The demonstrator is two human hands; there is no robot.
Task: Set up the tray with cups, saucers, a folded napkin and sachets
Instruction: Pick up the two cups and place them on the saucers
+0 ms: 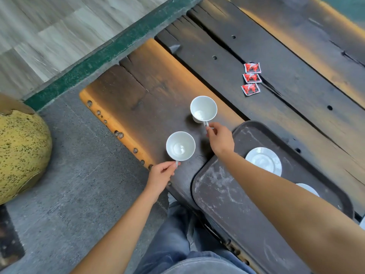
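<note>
Two empty white cups stand on the dark wooden table left of the tray. My left hand [161, 174] pinches the handle of the near cup [180, 146]. My right hand [220, 139] pinches the handle of the far cup [203, 108]. The dark scuffed tray [217, 190] lies at the table's near edge. On it rests one white saucer [263, 160]; a second saucer [308, 188] shows partly behind my right forearm. Three red sachets [251, 78] lie in a row on the planks beyond the tray. No napkin is in view.
The table of dark planks [286, 76] has gaps between boards and its left edge close to the near cup. A large speckled yellow-green rounded object [19, 149] sits on the grey floor at far left. My legs in jeans stand below the table edge.
</note>
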